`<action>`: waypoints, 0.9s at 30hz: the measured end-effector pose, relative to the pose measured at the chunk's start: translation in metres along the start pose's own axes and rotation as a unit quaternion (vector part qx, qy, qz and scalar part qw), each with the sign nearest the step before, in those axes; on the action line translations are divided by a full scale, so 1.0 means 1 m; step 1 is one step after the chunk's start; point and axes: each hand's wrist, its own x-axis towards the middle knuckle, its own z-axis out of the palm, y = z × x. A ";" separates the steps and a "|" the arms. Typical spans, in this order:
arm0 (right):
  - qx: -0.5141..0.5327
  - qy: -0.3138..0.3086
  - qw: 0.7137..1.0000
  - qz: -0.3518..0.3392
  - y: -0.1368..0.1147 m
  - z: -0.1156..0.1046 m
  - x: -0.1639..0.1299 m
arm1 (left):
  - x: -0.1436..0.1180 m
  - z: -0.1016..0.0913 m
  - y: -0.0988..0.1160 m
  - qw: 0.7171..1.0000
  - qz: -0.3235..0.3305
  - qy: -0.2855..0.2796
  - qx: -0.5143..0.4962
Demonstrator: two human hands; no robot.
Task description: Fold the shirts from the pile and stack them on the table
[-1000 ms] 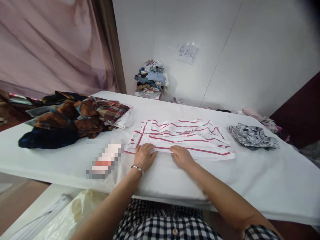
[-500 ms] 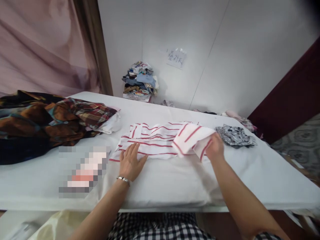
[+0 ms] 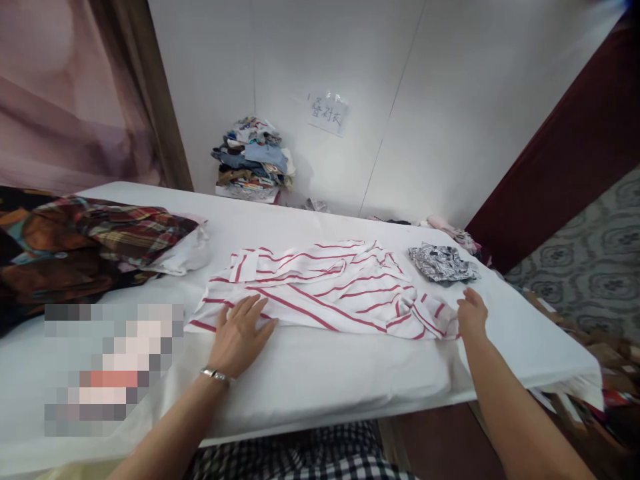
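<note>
A white shirt with red stripes (image 3: 310,300) lies spread across the table, with a long folded strip along its far left part. My left hand (image 3: 240,337) rests palm down on its near left edge, fingers spread. At the right end of the shirt, my right hand (image 3: 473,315) has its fingers curled at the tip of a bunched, sleeve-like part (image 3: 433,317). The exact grip is partly hidden. Just beyond my right hand sits a crumpled black-and-white patterned garment (image 3: 443,262).
Dark and plaid clothes (image 3: 100,233) are heaped on the left of the white-covered table (image 3: 330,373). A blurred-out patch (image 3: 115,370) lies before them. A clothes stack (image 3: 255,157) stands behind the table, near a paper sign (image 3: 327,115) on the wall.
My right hand has moved right and toward me, and the lifted, folded-over part of the shirt now lies extended to the right. My left hand stays on the shirt. The view has turned right.
</note>
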 end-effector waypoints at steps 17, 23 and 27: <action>-0.186 -0.496 0.804 -0.271 -0.040 0.053 -0.092 | 0.045 -0.015 0.042 0.947 0.236 -0.215 -0.015; -0.183 -0.450 0.831 -0.270 -0.039 0.064 -0.088 | 0.037 -0.042 0.035 0.957 0.115 -0.259 -0.063; -0.147 -0.480 0.813 -0.295 -0.049 0.095 -0.098 | 0.081 -0.035 0.028 0.987 0.019 -0.160 -0.022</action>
